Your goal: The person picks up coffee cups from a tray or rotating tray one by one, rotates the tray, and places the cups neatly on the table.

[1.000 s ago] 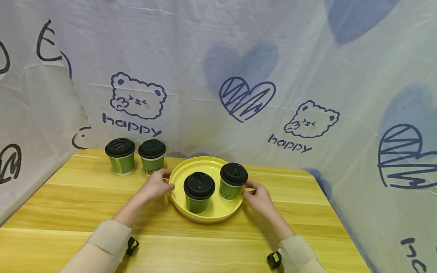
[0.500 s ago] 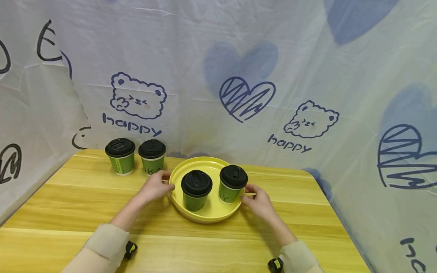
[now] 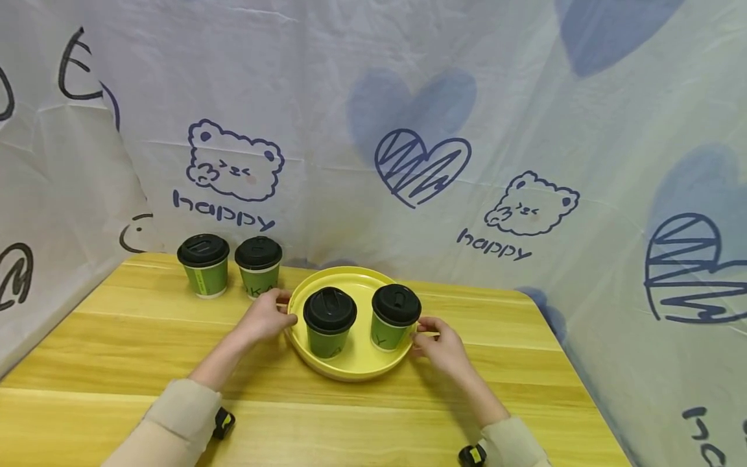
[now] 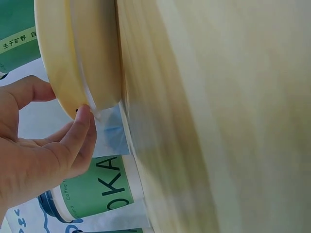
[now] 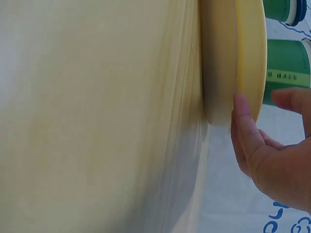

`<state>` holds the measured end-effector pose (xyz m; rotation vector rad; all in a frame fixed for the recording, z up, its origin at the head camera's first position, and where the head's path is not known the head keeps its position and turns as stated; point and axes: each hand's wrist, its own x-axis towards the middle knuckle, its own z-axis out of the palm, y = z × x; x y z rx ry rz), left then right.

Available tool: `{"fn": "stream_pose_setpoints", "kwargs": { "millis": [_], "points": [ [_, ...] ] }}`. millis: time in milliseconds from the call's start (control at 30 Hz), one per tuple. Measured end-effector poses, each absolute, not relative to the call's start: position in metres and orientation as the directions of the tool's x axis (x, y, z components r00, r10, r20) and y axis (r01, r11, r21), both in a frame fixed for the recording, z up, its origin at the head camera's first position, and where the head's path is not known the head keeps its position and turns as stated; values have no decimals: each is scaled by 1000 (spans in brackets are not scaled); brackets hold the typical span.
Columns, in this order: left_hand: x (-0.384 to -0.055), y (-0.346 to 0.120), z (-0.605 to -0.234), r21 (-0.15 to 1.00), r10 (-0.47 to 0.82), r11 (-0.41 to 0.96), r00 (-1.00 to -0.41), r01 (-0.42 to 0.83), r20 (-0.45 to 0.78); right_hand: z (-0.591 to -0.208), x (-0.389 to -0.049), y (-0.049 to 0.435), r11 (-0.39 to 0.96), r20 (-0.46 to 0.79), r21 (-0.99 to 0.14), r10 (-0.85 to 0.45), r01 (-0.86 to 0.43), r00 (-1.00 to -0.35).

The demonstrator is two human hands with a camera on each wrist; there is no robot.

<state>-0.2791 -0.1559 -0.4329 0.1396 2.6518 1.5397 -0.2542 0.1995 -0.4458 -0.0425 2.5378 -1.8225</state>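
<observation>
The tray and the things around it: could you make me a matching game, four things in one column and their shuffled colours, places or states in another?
Things:
1. Tray
2. Cup lids
3. Left hand
4. Backdrop

Match with:
A. black
B. pinching the tray's edge
C. printed with hearts and the word "happy"
D. yellow and round

Right pairs: 1-D, 2-A, 3-B, 4-C

The tray looks like smooth plastic, the cups paper with plastic lids, the surface smooth wood grain, the backdrop creased cloth.
</observation>
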Motion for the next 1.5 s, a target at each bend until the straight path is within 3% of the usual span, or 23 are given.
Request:
{"fn": "stream_pose_setpoints", "kwargs": {
  "millis": [467, 967, 1500],
  "points": [
    [-292, -158, -432, 865, 127, 500, -991, 36, -32, -448, -280, 202, 413, 32, -910, -23, -38, -999],
    [-300, -158, -433, 866, 133, 498, -991, 40, -30, -446, -281, 201, 429, 29, -902, -30, -39, -999],
    [-281, -161, -429, 884, 162, 466, -986, 49, -31, -445, -265, 199, 296, -12, -955, -63, -7, -998]
  ]
}}
